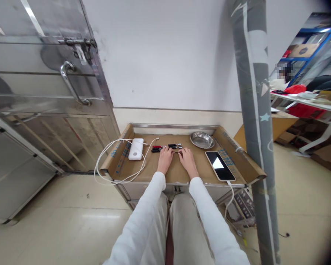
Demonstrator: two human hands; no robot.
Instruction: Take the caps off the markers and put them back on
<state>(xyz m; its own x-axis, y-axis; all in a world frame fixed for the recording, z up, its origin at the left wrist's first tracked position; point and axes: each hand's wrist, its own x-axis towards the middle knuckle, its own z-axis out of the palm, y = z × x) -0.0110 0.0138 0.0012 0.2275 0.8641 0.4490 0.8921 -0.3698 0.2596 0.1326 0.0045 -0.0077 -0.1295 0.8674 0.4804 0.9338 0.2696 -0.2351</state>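
My left hand (166, 159) and my right hand (186, 160) rest close together over the middle of a cardboard-lined table top (160, 173). The fingers of both are closed in a pinch. A thin, small dark piece shows between the fingertips; its kind is too small to make out. Just left of my left hand lie several short pen-like sticks, red and black (156, 148), partly covered by the fingers. Beyond my fingertips, black sticks with silver ends (175, 146) lie side by side. To the right is a round shallow metal dish (202, 140).
A white power bank (136, 149) with a looped white cable (98, 167) is on the left. A phone (220, 166), plugged into a cable, lies on the right. A tall wrapped roll (255, 95) leans by the right edge. A metal door (44, 73) stands left; a person sits far right.
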